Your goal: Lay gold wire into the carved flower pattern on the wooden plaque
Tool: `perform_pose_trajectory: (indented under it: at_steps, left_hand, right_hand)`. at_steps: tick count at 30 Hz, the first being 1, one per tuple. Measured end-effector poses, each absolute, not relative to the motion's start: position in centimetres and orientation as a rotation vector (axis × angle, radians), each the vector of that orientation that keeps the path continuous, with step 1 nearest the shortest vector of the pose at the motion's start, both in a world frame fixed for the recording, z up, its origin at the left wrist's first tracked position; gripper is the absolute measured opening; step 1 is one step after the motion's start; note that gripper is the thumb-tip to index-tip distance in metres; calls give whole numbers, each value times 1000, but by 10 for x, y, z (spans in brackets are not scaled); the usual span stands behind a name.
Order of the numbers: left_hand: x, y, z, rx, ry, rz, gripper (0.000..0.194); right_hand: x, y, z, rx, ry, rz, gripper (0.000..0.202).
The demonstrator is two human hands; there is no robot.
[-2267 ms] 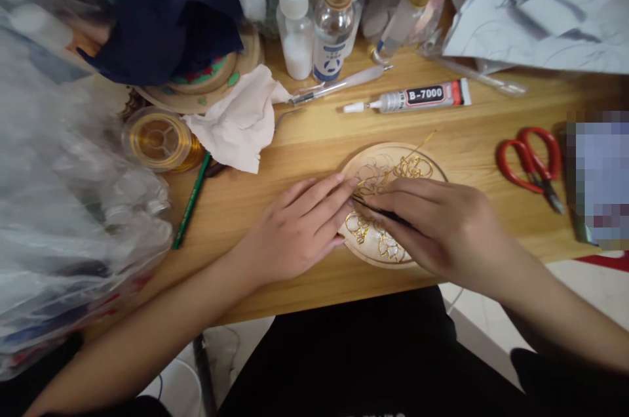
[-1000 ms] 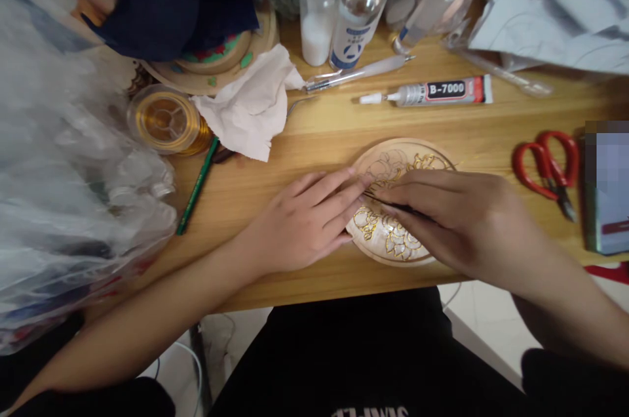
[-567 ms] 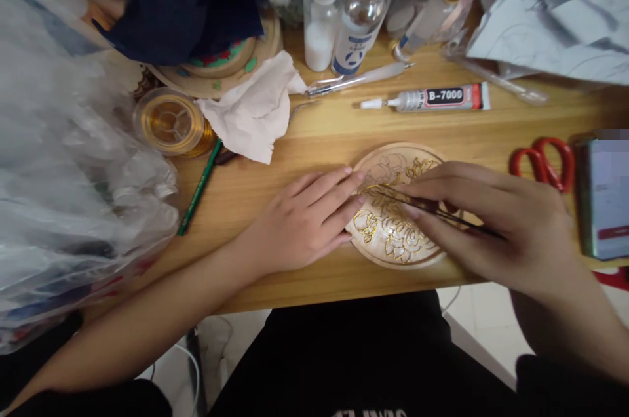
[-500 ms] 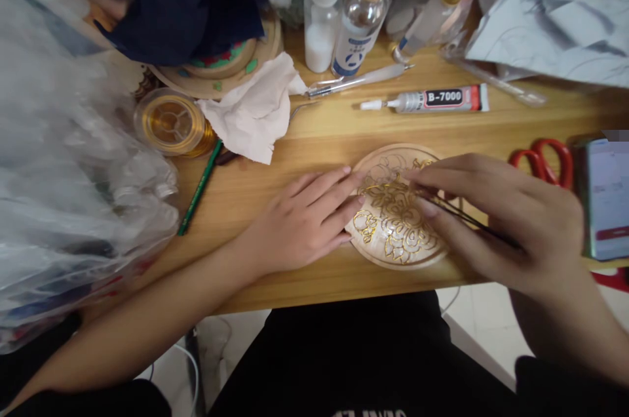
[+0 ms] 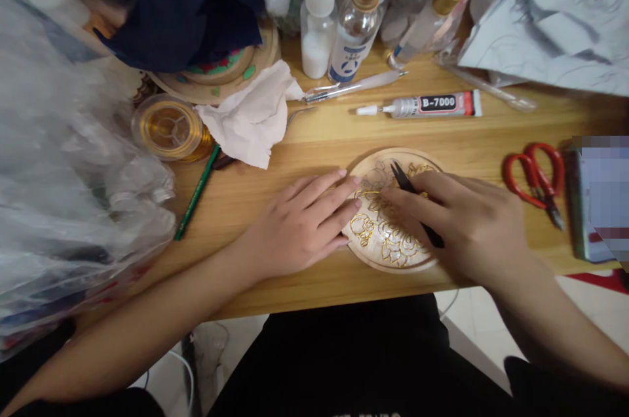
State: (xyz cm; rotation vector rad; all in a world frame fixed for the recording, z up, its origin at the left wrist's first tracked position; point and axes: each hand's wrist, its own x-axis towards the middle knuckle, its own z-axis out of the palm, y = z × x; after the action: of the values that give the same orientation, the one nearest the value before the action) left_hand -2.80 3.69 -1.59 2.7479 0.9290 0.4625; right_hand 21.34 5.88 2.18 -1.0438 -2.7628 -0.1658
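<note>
A round wooden plate point(image 5: 351, 223) lies near the table's front edge, its face bearing a drawn flower pattern partly outlined in gold wire. My left hand point(image 5: 307, 220) rests flat, fingers stretched out, with the fingertips on the plate's left rim. Over the plate's right side is my right hand point(image 5: 472, 220), closed around dark tweezers point(image 5: 403, 179). The tweezer tips point up and left, slightly apart, above the pencil-drawn part of the pattern. I cannot make out anything between the tips. My right hand hides the plate's right part.
Red-handled scissors point(image 5: 535, 178) and a phone point(image 5: 582, 207) lie to the right. Behind the plate are a B-7000 glue tube point(image 5: 437, 104), a pen-like tool point(image 5: 356, 86) and bottles point(image 5: 356, 37). A gold wire spool point(image 5: 170, 127), tissue point(image 5: 253, 115) and green pencil point(image 5: 197, 194) sit at the left.
My right hand has shifted left and turned; the tweezers now point up and left, tips showing, where before they slanted back under the palm. My left hand stays on the plate.
</note>
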Motion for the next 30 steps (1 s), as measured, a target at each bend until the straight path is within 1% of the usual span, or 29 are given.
perform_pose_trajectory:
  at_steps: [8,14,22,30]
  left_hand:
    - [-29,37,-17,2730,920,467,37]
    - [-28,38,-17,2725,913,481,37]
    - [-28,37,-17,2716,924,463,37]
    - [-28,38,-17,2719,913,484,36]
  right_hand:
    - [212,49,22,-1129,-2753,-144,15]
    - [210,41,19,-1250,-2683,36,20]
    - [204,36,16,-1359,-2536,231,14]
    - [201,29,14,-1427,-2482,264,11]
